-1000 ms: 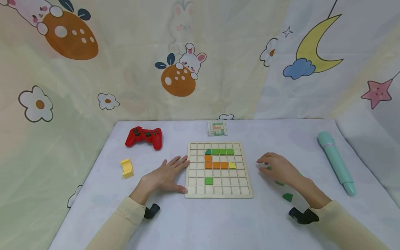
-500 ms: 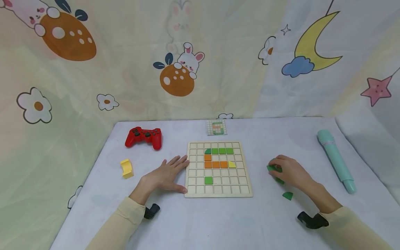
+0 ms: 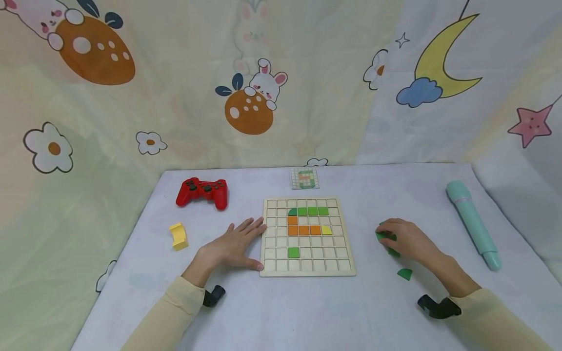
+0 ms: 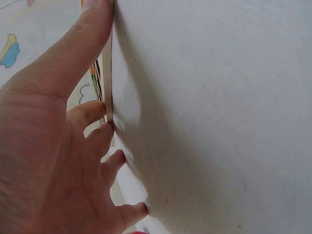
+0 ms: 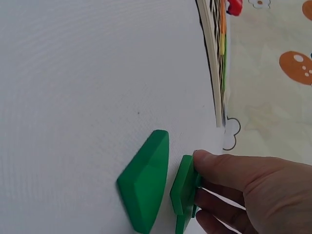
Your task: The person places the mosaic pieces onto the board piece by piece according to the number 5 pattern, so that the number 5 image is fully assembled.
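My left hand (image 3: 232,246) lies spread with straight fingers, thumb and fingertips against the left edge of a pale wooden grid board (image 3: 272,269). Orange, green and yellow tiles fill some of its squares. To the board's right, my right hand (image 3: 409,239) pinches at a small cluster of green tiles on the tabletop. From the right wrist, thumb and fingers close around a flat green tile (image 5: 183,183), with more green partly hidden behind the fingers. A separate quarter-round green tile (image 5: 146,183) lies nearer that camera. The left wrist view shows the thumb along the board's side.
A red game controller (image 3: 202,193) and a yellow notched block (image 3: 178,237) are at the left. Behind the board lies a small pattern card (image 3: 305,178). A teal tube-shaped object (image 3: 474,226) rests at the far right, and a printed cloth backs the table.
My right hand has moved right and slightly down from beside the board, and its fingers have closed on the green tiles. The left hand stays put on the board's edge.
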The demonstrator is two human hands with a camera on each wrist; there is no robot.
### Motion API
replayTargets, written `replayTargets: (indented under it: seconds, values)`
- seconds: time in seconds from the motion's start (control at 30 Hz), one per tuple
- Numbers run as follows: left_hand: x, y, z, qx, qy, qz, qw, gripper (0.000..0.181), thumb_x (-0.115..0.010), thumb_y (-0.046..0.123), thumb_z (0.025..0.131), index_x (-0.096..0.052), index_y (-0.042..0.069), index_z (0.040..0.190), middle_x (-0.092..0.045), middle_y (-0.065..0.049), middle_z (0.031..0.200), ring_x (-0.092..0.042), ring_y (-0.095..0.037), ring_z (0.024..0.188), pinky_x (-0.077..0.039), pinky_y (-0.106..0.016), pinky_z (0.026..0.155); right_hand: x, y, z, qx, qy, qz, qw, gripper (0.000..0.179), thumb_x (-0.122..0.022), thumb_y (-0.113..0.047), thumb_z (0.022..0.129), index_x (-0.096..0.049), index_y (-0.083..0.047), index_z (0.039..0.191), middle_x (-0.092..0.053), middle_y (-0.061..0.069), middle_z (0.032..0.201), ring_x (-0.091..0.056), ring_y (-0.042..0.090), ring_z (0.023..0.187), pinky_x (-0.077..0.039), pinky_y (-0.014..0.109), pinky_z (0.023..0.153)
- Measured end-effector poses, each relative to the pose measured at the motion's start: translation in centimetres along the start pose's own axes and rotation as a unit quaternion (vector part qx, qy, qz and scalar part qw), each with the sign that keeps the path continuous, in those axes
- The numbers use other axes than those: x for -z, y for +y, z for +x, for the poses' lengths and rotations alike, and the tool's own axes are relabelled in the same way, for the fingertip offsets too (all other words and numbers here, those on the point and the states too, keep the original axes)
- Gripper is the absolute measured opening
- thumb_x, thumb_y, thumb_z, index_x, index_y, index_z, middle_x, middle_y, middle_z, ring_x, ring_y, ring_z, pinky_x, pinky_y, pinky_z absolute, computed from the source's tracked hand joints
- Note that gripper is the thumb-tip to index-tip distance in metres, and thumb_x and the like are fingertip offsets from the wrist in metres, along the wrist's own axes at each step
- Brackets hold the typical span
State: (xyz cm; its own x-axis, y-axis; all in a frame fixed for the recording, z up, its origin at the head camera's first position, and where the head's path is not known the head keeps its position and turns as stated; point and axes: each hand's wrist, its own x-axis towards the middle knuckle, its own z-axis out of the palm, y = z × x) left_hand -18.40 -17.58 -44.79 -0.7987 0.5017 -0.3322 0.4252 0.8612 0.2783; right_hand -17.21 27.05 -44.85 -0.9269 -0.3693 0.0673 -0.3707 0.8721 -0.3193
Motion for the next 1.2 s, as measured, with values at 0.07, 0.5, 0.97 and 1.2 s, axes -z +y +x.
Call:
replayTargets:
  seconds: [0.07,0.5,0.97,1.2]
  values:
    - [0.0,0.0,0.0,0.001,0.0,-0.001,1.0,0.103,-0.074,0.059,0.074,-0.022,0.023,0.156,-0.01,0.004,0.165,-0.007,-0.027,0.152,-0.014,-0.064,0.117,0.0,0.0,0.0,0.001,0.002,-0.003,1.0,0.023,-0.076,-0.009,0.08,-0.071,-0.003,0.101,-0.068,0.012,0.103,-0.064,0.022,0.086,-0.055,0.039,0.075]
    - [-0.1,0.0,0.0,0.01,-0.003,-0.004,0.9999,0.103,-0.076,0.058,0.073,-0.022,0.024,0.155,-0.01,0.004,0.165,-0.008,-0.027,0.152,-0.014,-0.063,0.117,-0.5,-4.4,1.9,0.024,-0.004,0.006,0.9997,0.021,-0.076,-0.01,0.081,-0.072,-0.005,0.101,-0.069,0.01,0.106,-0.065,0.029,0.099,-0.055,0.044,0.085]
    - [-0.1,0.1,0.0,0.008,0.0,-0.003,1.0,0.104,-0.075,0.059,0.074,-0.022,0.024,0.156,-0.009,0.004,0.165,-0.007,-0.027,0.152,-0.014,-0.063,0.117,-3.4,-12.3,2.7,0.142,-0.02,0.003,0.9897,0.017,-0.078,-0.012,0.08,-0.074,-0.008,0.096,-0.068,0.002,0.098,-0.063,0.018,0.093,-0.056,0.03,0.079]
    - [-0.1,0.0,0.0,0.003,0.003,0.0,1.0,0.103,-0.074,0.06,0.074,-0.021,0.024,0.156,-0.009,0.005,0.165,-0.007,-0.027,0.152,-0.014,-0.063,0.117,-4.6,-14.3,2.7,0.19,-0.008,0.005,0.9817,0.016,-0.079,-0.01,0.076,-0.075,-0.008,0.092,-0.067,0.0,0.091,-0.061,0.013,0.084,-0.055,0.021,0.072]
